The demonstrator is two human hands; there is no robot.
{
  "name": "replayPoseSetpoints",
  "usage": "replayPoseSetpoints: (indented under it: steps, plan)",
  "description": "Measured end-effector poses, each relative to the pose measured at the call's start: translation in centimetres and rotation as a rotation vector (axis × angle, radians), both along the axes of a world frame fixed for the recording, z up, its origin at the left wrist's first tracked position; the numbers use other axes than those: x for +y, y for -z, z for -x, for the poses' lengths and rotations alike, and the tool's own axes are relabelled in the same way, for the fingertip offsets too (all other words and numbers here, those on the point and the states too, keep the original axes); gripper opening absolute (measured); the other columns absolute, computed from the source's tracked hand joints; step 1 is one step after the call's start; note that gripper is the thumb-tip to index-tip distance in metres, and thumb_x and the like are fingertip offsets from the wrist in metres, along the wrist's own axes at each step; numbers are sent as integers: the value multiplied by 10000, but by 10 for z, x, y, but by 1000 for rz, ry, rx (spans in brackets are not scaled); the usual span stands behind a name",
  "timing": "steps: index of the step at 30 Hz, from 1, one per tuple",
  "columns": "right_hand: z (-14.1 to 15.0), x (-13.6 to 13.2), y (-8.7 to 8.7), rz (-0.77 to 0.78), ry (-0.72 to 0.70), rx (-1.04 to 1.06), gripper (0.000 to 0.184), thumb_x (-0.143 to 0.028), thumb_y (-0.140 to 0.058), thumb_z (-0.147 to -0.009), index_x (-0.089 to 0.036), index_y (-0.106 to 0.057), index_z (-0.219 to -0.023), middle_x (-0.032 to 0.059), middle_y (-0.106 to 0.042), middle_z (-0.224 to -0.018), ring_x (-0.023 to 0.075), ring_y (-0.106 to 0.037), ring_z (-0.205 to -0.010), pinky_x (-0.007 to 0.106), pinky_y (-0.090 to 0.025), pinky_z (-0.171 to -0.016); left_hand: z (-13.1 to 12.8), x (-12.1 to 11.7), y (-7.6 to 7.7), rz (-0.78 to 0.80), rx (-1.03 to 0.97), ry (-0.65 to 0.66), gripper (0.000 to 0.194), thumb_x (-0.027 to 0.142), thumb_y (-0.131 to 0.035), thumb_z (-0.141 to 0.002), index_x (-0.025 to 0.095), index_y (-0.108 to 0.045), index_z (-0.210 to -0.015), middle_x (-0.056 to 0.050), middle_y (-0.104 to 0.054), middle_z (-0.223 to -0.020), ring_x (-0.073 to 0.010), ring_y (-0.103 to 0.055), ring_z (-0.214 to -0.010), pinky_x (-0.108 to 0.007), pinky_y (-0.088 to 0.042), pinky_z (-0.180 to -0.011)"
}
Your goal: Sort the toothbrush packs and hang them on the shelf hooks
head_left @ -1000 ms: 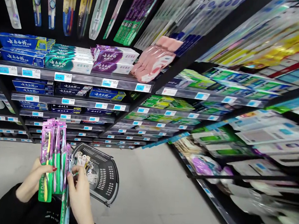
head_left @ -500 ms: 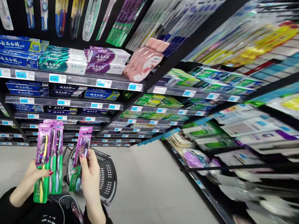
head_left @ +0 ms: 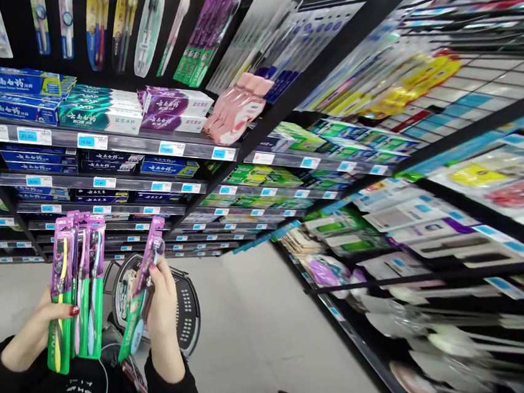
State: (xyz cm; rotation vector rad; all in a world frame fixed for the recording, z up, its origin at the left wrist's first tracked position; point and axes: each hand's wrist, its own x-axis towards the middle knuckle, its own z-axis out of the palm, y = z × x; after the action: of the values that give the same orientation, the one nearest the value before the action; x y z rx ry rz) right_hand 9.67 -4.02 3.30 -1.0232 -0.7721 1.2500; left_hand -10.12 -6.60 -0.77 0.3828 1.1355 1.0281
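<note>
My left hand [head_left: 38, 329] is closed round the lower ends of several toothbrush packs [head_left: 75, 283] with purple tops and green bottoms, held upright and fanned. My right hand [head_left: 162, 313] grips one more toothbrush pack [head_left: 142, 290] of the same kind, tilted a little and held apart from the bunch. Behind both hands a dark mesh shopping basket [head_left: 188, 319] hangs low, with small packaged goods inside.
Black store shelves hold toothpaste boxes [head_left: 98, 116] on the left and more packaged goods [head_left: 342, 136] along the right. Toothbrush packs hang on pegs [head_left: 149, 22] above. A pale floor aisle [head_left: 253, 331] runs between the shelves. Price tags line the shelf edges.
My right hand has lifted one toothbrush pack away from the bunch and raised it beside the others. The view has shifted slightly right and up.
</note>
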Motion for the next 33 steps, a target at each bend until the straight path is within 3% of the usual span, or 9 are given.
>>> replayPoseSetpoints:
  steps: [1,3,7,11,16,22,28,33]
  plan:
    - [0,1,-2,-5,85,-216,131,-320,-496,-786,-200,-468,-740,-63,-428,-583,81,-403,-488,201,-336,-467,1,0,-1,-6,-12,16,446,97,-687,-449,167,-577,-875,-21,-701,-705,-274,-650,-676,-374,-526,-590]
    - [2,1,-2,16,123,-556,141,-310,-495,-787,-192,-475,-713,-54,-439,-588,96,-405,-532,215,-322,-520,1,-1,-6,-22,-46,63,508,92,-679,-449,170,-583,-943,-24,-708,-727,-281,-651,-723,-372,-527,-617]
    - [14,-1,3,58,132,-813,159,-323,-457,-804,-195,-477,-711,-53,-441,-533,111,-404,-488,228,-275,-491,-4,-2,-19,-42,-89,134,636,84,-681,-434,181,-572,-1053,-35,-718,-761,-294,-649,-769,-389,-523,-676]
    - [33,-6,5,27,144,-807,124,-306,-452,-806,-201,-494,-757,-37,-499,-578,131,-454,-523,238,-318,-525,-13,-4,-27,-70,-94,140,654,86,-673,-431,174,-577,-1072,-46,-721,-777,-298,-643,-798,-395,-506,-732]
    - [49,-14,13,76,94,-637,174,-320,-346,-866,-211,-474,-819,-6,-552,-704,155,-523,-669,257,-388,-633,-17,-6,-26,-48,-90,150,605,91,-650,-471,173,-583,-1067,-45,-717,-809,-297,-634,-825,-400,-501,-727]
    - [54,-20,37,154,83,-534,368,-415,-310,-876,-189,-518,-1078,96,-560,-1089,214,-486,-1047,340,-349,-891,-12,-7,-18,-14,-90,194,593,57,-614,-475,176,-582,-1055,-32,-714,-800,-280,-636,-805,-389,-505,-702]
    - [51,-18,30,41,52,-640,395,-354,-248,-909,-197,-610,-911,70,-587,-898,191,-542,-877,328,-396,-812,-11,-9,-9,14,-186,246,563,37,-587,-470,171,-597,-1016,-26,-712,-728,-265,-646,-766,-386,-509,-709]
    - [53,-22,23,-19,36,-709,349,-289,-277,-910,-206,-550,-1110,83,-617,-1017,206,-565,-944,328,-413,-801,-16,-10,-13,9,-206,242,600,16,-593,-448,169,-591,-1028,-21,-705,-682,-259,-651,-724,-373,-517,-685]
